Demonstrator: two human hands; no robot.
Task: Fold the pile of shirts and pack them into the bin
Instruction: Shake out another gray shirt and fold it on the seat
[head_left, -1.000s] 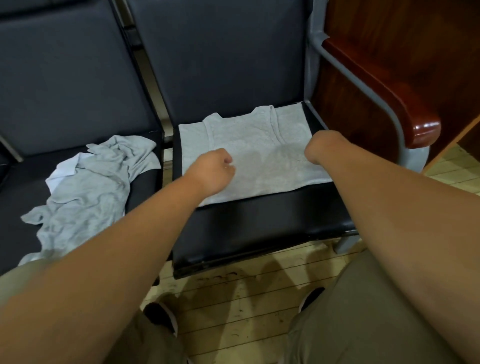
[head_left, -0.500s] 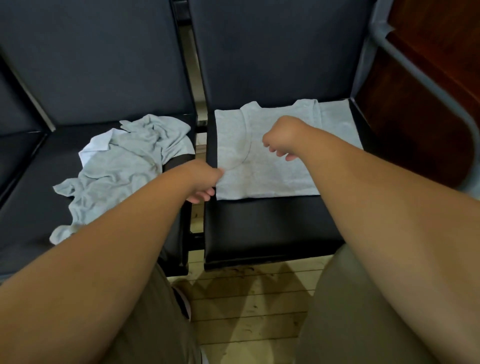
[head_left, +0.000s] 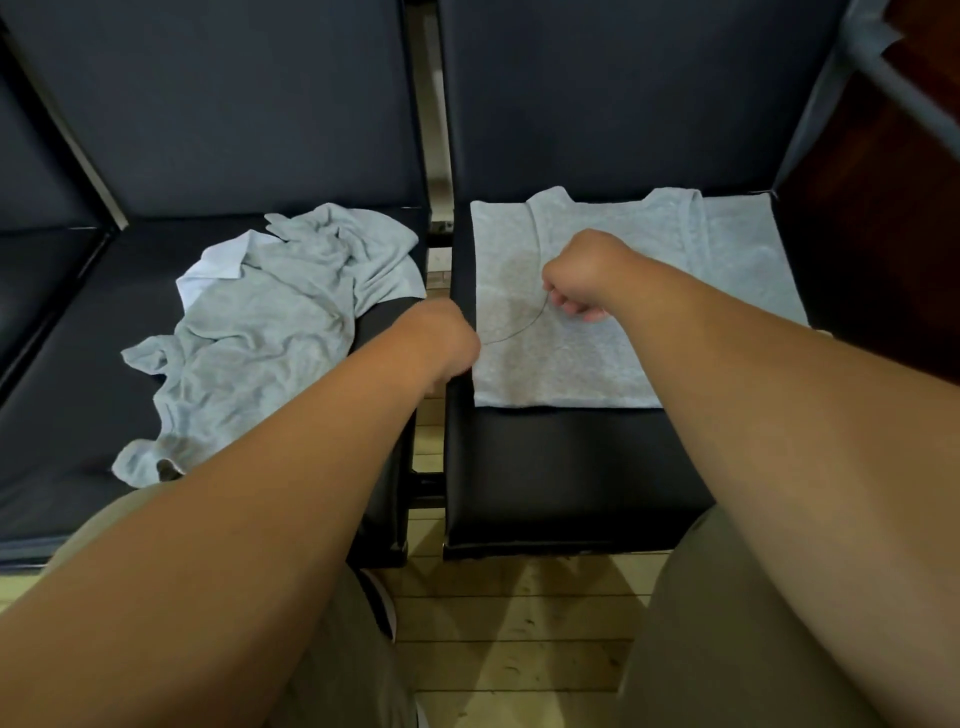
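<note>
A grey shirt (head_left: 727, 291) lies flat, folded into a rectangle, on the right black seat (head_left: 571, 467). A crumpled pile of grey shirts (head_left: 270, 332), with a white piece showing at its top left, rests on the left seat (head_left: 62, 415). My left hand (head_left: 441, 338) is closed at the flat shirt's left edge. My right hand (head_left: 582, 275) is closed over the shirt's left half. A thin dark thread (head_left: 524, 325) curves between the two hands, and both seem to pinch it. No bin is in view.
A narrow gap separates the two seats, whose backrests rise behind them. A dark wooden panel (head_left: 883, 234) with a grey metal frame stands at the right. Pale wooden floorboards (head_left: 519, 623) and my knees are below.
Both hands have moved left across the flat shirt: the left one to its left edge, the right one to its left half. The thread now shows between them.
</note>
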